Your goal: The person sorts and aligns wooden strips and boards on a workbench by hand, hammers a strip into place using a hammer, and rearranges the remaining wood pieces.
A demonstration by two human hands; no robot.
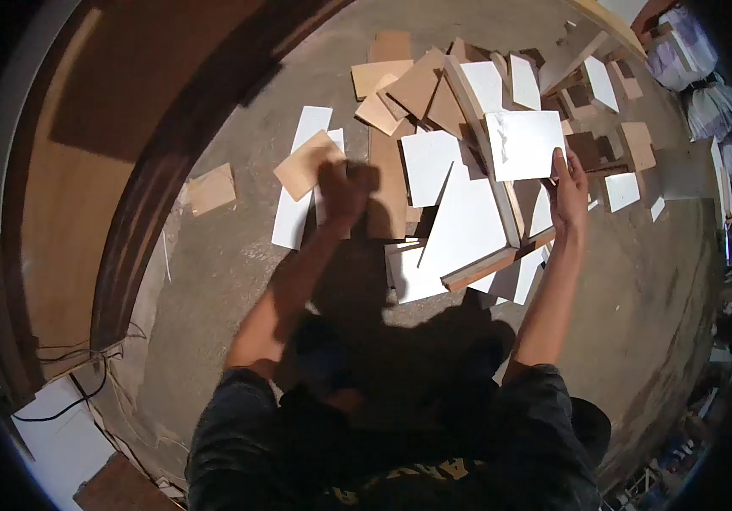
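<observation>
The left hand [347, 194] is closed on a brown board [305, 169] at its right side, over a white strip [288, 226]; the right hand [570, 196] clamps a white board [538, 143] by its right edge, above a jumbled pile [468, 226] of boards. Concrete floor [630, 332] opens out either side of the pile, a brown block [213, 190] lying left. Farther out, a wooden panel [58, 255] stands left, plastic bags [683, 55] far right

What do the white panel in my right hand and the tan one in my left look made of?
White panel: probably coated board, from its flat, bright, grey-marked face. Tan panel: perhaps bare plywood or fibreboard, from its plain, matt face; the core isn't clear.
</observation>
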